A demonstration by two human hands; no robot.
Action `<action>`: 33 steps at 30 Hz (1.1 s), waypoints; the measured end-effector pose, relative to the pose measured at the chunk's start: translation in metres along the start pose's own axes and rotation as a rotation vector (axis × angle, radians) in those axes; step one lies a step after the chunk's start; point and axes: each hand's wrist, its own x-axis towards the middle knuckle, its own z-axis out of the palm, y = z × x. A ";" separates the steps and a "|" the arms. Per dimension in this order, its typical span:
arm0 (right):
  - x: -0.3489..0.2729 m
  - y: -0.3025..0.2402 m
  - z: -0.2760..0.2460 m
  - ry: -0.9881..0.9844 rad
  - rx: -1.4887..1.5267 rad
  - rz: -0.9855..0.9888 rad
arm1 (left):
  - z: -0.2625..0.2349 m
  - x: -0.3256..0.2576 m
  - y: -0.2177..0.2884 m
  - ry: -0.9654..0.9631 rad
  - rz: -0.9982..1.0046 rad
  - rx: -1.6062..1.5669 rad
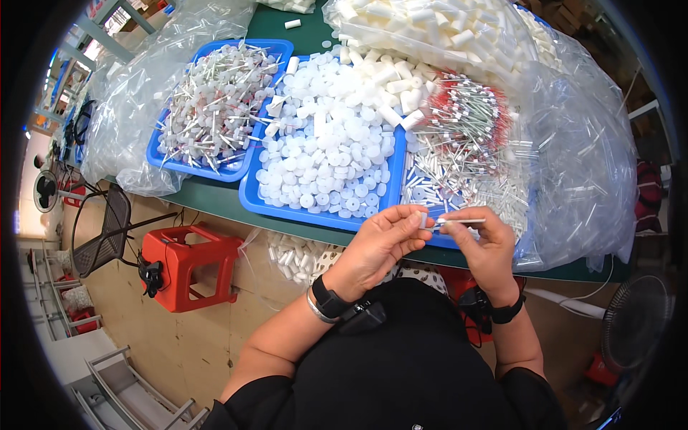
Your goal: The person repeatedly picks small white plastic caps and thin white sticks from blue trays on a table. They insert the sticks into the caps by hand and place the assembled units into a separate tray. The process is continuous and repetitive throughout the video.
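Above the table's front edge, my left hand pinches a small translucent white disc between thumb and fingertips. My right hand grips a thin pale rod, its tip pointing left at the disc. The two sets of fingertips nearly meet; whether rod and disc touch, I cannot tell. Behind my hands, small white tubes and rods with red wire ends lie heaped. To their left, a blue tray holds many loose translucent discs.
Another blue tray at left holds rods with discs on them. White foam cylinders fill a clear bag at the back. More plastic bags drape over the right side. A red stool and a fan flank the green table.
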 end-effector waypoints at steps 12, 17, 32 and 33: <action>0.002 0.002 0.002 -0.092 -0.414 -0.202 | 0.002 -0.001 -0.009 0.040 0.038 0.002; 0.001 0.002 -0.003 -0.182 0.304 0.519 | -0.002 -0.001 -0.012 -0.002 0.050 0.072; -0.005 -0.002 0.005 -0.150 0.071 0.420 | -0.006 0.004 -0.014 0.007 0.002 0.018; -0.002 0.000 -0.002 -0.157 0.091 0.418 | -0.006 0.003 -0.013 0.010 0.036 0.032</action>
